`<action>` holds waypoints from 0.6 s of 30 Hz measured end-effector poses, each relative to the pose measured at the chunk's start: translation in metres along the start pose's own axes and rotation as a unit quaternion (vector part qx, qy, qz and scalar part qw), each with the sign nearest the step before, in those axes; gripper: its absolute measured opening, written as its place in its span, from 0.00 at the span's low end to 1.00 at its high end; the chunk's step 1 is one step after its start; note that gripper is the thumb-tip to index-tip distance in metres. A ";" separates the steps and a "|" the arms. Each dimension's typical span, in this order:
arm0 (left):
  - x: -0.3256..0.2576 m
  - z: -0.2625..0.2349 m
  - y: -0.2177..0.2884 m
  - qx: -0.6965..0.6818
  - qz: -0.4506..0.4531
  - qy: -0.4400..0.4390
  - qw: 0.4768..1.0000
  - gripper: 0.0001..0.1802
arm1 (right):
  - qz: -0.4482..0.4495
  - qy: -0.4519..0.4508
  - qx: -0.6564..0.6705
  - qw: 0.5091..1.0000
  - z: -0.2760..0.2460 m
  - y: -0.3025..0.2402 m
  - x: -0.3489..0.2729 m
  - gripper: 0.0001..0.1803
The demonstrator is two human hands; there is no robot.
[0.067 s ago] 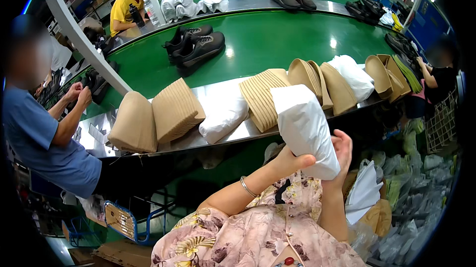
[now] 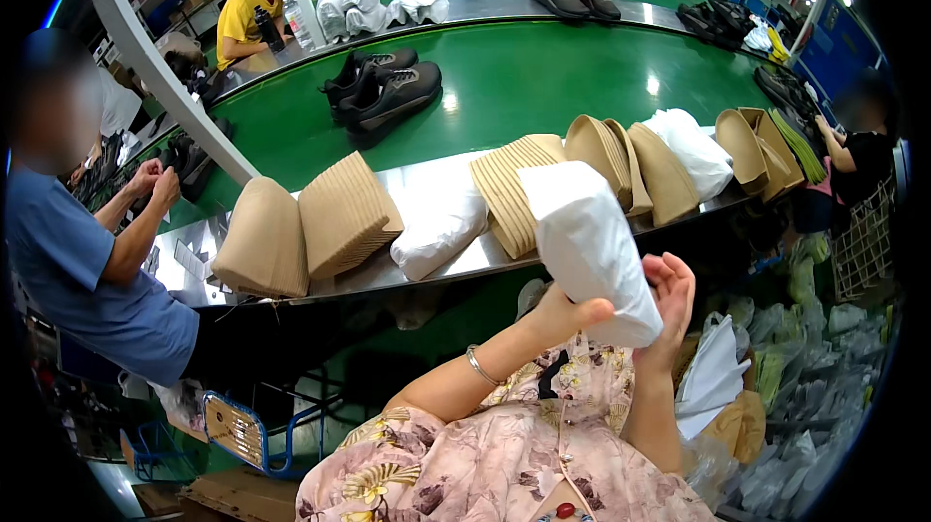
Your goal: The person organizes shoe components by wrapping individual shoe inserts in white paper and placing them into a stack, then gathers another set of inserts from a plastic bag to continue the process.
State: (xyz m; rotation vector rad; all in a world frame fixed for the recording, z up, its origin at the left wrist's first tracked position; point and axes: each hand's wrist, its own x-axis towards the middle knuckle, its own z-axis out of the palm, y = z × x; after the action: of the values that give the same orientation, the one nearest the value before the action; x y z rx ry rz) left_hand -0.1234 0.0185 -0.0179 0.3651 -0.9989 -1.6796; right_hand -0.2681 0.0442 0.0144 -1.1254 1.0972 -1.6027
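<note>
A white paper-wrapped bundle (image 2: pixel 587 241) tilts in front of my chest, its contents hidden by the wrapping. My left hand (image 2: pixel 570 316) grips its lower part, thumb across the near face and the other fingers hidden underneath. Beside the lower end is my right hand (image 2: pixel 667 307), its fingers loosely curved and apart, with the palm close against the wrapping. Just beyond the bundle, a stack of ridged brown cardboard inserts (image 2: pixel 506 190) stands on the metal ledge (image 2: pixel 456 262). A second white wrapped bundle (image 2: pixel 441 226) lies left of that stack.
More brown inserts (image 2: pixel 344 217) line the ledge. On the green conveyor belt (image 2: pixel 524 76) sits a pair of black shoes (image 2: pixel 393 100). A person in a blue shirt (image 2: pixel 87 270) works at left; others work across the belt and at right. Clear plastic bags (image 2: pixel 815 396) heap at lower right.
The bundle has shifted slightly left and up in my left hand. My right hand's fingers have drawn a little away from its side.
</note>
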 end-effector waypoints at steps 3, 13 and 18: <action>-0.010 -0.009 0.016 -0.022 0.016 0.062 0.998 0.37 | -0.100 -0.173 0.037 0.979 0.016 -0.004 -0.012 0.49; -0.067 -0.073 0.095 0.606 0.198 0.240 0.732 0.36 | 0.054 -0.105 -0.011 0.993 0.068 0.009 -0.022 0.38; -0.079 -0.131 0.073 0.845 0.090 0.229 0.476 0.29 | 0.065 -0.142 -0.167 0.973 0.084 0.034 -0.025 0.34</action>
State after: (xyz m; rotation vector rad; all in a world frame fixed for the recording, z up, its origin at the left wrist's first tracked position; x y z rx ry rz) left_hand 0.0402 0.0298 -0.0598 1.7548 -1.8352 0.2750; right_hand -0.1758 0.0453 -0.0064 -1.4221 1.2447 -1.1380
